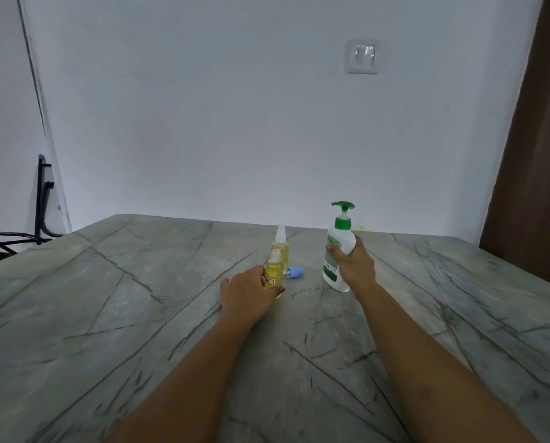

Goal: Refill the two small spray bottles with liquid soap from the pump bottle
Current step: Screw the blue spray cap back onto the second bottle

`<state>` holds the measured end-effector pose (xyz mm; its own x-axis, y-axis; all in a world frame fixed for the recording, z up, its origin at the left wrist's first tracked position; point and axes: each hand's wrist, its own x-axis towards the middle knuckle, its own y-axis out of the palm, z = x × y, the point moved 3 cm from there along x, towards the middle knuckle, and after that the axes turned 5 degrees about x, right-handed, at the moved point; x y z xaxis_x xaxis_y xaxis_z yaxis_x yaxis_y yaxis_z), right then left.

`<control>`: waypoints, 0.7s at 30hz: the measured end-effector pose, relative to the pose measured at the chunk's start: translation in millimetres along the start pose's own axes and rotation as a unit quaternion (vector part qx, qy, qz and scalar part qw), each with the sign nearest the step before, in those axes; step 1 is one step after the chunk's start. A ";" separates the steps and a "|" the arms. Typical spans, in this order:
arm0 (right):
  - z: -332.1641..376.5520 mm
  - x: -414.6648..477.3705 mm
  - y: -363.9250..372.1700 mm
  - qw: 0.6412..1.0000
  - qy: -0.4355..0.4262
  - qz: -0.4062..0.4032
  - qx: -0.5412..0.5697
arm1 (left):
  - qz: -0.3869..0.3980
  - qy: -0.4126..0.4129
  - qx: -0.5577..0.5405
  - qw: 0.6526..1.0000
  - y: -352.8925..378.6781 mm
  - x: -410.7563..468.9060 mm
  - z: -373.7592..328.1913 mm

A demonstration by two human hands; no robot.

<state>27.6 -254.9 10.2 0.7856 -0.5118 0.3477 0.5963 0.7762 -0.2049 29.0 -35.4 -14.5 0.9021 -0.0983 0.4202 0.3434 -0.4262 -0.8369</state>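
Observation:
A white pump bottle [337,251] with a green pump head and green label stands on the grey stone table [139,298]; my right hand [353,266] grips its body. My left hand [246,294] holds a small spray bottle [274,270] of yellow liquid whose neck is uncapped. Just behind it stands a second small spray bottle [281,247], yellow with its white sprayer on. A blue cap [296,272] lies on its side on the table between the small bottles and the pump bottle.
A white wall with a light switch [363,57] rises behind the table's far edge. Brown wood [535,155] stands at the right. A dark metal chair frame [40,206] sits beyond the table's left corner.

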 end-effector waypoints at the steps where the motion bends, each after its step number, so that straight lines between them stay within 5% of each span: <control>1: -0.8 1.4 0.3 1.000 0.002 0.001 0.000 | -0.003 -0.003 0.002 1.000 0.0 -0.1 0.7; 8: 4.5 -1.4 -7.9 1.000 -0.004 0.002 0.015 | -0.005 -0.003 0.016 1.000 0.8 0.4 0.5; 12: 40.6 -26.4 -29.1 0.958 -0.231 -0.160 -0.050 | -0.007 -0.009 0.020 1.000 0.7 0.4 0.4; 16: 57.1 -45.2 7.9 0.934 -0.314 -0.003 -0.172 | 0.002 -0.019 0.009 1.000 -1.2 -0.7 -0.8; 21: 14.1 -40.1 52.3 0.904 -0.141 0.213 -0.342 | -0.016 -0.021 0.008 1.000 -4.8 -3.5 -3.9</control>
<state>25.0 -188.6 -1.6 0.9520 -0.0310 0.3044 0.2885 0.4223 -0.8593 23.2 -36.4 -10.6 0.9004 -0.0462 0.4325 0.3768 -0.4143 -0.8285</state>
